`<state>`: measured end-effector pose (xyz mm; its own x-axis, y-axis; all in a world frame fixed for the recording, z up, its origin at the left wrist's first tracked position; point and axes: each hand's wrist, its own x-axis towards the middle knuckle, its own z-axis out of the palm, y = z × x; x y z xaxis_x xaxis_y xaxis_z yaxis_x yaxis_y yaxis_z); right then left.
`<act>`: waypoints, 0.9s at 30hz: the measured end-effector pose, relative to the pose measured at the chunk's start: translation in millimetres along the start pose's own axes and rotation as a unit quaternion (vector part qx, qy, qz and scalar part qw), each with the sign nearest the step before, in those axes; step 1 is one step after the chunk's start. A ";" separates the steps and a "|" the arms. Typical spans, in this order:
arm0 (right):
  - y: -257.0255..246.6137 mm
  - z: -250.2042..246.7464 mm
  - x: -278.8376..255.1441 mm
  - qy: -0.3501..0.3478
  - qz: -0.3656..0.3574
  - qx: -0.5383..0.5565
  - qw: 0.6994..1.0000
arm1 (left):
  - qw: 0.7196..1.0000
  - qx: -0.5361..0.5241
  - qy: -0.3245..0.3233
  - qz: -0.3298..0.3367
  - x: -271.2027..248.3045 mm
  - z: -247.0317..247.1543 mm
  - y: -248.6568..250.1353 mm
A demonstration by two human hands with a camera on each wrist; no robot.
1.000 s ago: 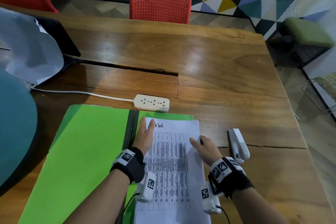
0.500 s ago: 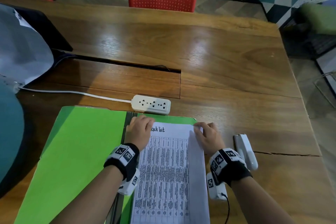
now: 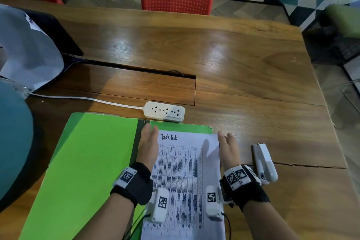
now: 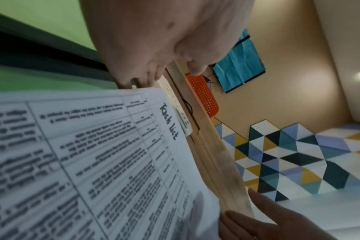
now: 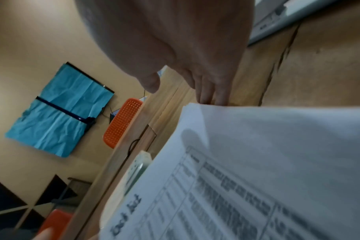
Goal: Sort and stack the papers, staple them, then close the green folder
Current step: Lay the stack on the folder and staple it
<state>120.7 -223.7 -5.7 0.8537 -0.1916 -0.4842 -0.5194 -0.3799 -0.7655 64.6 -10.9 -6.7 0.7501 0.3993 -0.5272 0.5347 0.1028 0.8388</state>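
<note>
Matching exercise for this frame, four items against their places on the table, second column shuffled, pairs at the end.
Items:
1. stapler
2. power strip
3. papers
4. left hand

Places:
A. lying on the right half of the open green folder
B. on bare wood, to the right of the right hand
C. just beyond the folder's far edge
D. flat against the left edge of the sheets

Pairs: 1-B, 2-C, 3-A, 4-D
</note>
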 end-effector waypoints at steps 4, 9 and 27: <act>0.4 5.2 -13.0 -0.041 -0.004 0.032 0.999 | 1.000 -0.015 -0.022 -0.018 -1.5 2.9 -3.9; -6.0 -16.5 -6.7 0.061 -0.032 -0.040 0.997 | 0.997 0.040 0.061 -0.026 6.6 -5.7 -1.9; 40.0 -102.5 23.3 0.129 0.041 -0.357 0.924 | 0.991 0.121 0.013 -0.062 20.3 -9.8 -1.3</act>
<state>123.6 -336.1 -4.1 0.8411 -0.4203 -0.3405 -0.5040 -0.8376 -0.2109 75.3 6.0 -17.2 0.6637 0.4212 -0.6182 0.7024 -0.0668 0.7086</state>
